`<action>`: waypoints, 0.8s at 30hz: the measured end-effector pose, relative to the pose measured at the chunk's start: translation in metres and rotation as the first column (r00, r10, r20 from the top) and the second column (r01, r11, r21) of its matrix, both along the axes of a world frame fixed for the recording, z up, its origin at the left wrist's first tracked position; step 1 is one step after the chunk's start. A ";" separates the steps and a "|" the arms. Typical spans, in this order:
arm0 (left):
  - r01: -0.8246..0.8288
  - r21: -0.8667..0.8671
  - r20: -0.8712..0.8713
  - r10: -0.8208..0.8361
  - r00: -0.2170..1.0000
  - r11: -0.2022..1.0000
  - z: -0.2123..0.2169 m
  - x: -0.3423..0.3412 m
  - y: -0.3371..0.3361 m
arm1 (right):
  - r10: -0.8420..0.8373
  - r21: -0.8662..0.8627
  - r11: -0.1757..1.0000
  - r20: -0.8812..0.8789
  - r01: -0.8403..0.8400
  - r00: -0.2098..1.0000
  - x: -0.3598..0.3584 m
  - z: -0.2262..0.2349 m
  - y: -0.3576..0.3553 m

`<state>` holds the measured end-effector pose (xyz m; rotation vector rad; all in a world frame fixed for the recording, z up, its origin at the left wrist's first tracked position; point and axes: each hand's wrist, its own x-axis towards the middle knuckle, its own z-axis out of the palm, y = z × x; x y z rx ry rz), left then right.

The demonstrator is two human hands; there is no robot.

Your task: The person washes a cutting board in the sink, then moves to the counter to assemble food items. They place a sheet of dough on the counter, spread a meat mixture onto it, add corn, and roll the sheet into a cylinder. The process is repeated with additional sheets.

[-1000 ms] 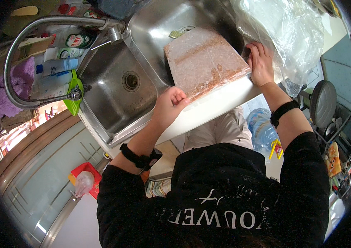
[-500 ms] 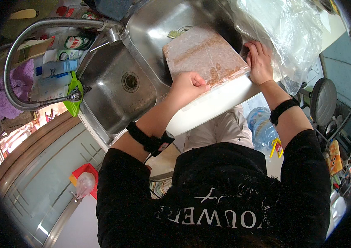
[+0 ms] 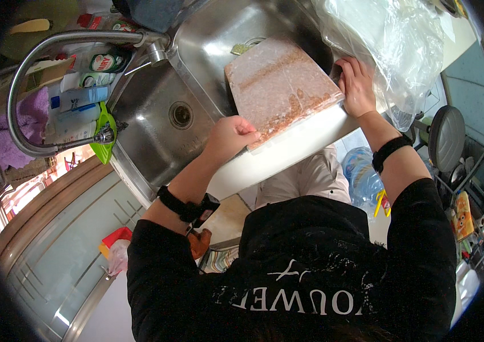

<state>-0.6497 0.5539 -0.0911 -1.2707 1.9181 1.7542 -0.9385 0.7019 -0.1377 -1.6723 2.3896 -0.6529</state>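
A flat, square-cornered slab lies tilted over the sink's right basin. Its face is mottled pinkish grey with rusty brown patches along the near edge. My left hand is at the slab's near left corner, fingers curled with thumb and fingertips pressed together. What they pinch, if anything, is too small to make out. My right hand grips the slab's right corner, its fingertips partly hidden behind the edge. Below the near edge runs a smooth white surface.
The left basin lies beside a curved metal faucet. Several bottles, a green scoop-like piece and a purple cloth stand left. A clear plastic bag covers the right side. A large water bottle stands below.
My left hand has slid left and nearer along the slab's near edge, to its left corner, uncovering more of the edge. My right hand keeps its place, and the slab has hardly moved.
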 end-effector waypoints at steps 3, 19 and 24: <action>-0.021 0.027 -0.048 0.022 0.999 0.999 -0.008 -0.012 0.001 | 0.003 -0.004 1.000 -0.014 -0.003 1.000 0.000 0.000 0.000; -0.036 0.117 -0.073 0.045 0.996 0.992 0.004 -0.027 0.007 | -0.005 -0.007 1.000 0.001 0.005 1.000 0.000 0.000 0.000; -0.006 0.152 -0.098 0.022 0.995 0.988 -0.002 -0.024 0.004 | 0.005 -0.010 1.000 0.009 -0.005 1.000 -0.001 0.000 0.000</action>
